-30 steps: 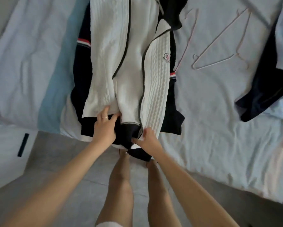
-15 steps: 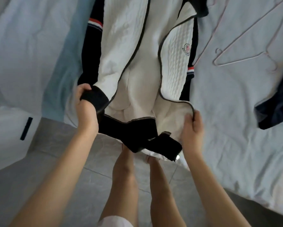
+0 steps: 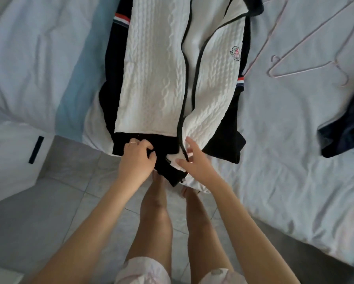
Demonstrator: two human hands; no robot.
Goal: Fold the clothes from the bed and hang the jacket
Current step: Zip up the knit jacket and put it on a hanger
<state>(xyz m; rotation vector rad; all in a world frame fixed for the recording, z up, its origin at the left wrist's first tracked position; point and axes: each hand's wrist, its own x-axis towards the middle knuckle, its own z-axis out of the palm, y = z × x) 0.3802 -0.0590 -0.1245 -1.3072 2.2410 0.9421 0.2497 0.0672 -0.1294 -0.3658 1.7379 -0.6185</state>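
Jacket [image 3: 157,78] lies front-up on the bed [image 3: 294,165], collar end away from the person and hem at the near edge. It has a white cable-knit body, dark sleeves and a dark hem band. The zip is open, with both front panels laid nearly edge to edge. The hem band and a bit of the white lining spill over the bed edge.

Left hand [image 3: 138,158]: fingers curled down onto the dark hem band just left of the zip line, thumb tucked under, gripping the band. There is a ring [image 3: 133,142] on one finger.

Right hand [image 3: 194,160]: half open with fingers spread. The fingertips are on the lower corner of the right front panel beside the zip, and the thumb points in toward the left hand. The frame is soft here, so it's not clear whether the hand pinches the fabric or only touches it.

The two hands are near each other, either side of the zip bottom.

Other items:
- Logo patch [image 3: 235,52] on the jacket's chest.
- Striped bands [image 3: 121,19] on the sleeves.
- Thin wire hangers [image 3: 307,66] flat on the bed, right of the jacket and apart from it.
- Dark garment [image 3: 346,130] bunched at the right edge of the view, well apart from the jacket.
- White cabinet [image 3: 8,160] with dark handles at the left, next to the bed.
- Tiled floor [image 3: 49,222], with the person's bare legs against the bed edge.
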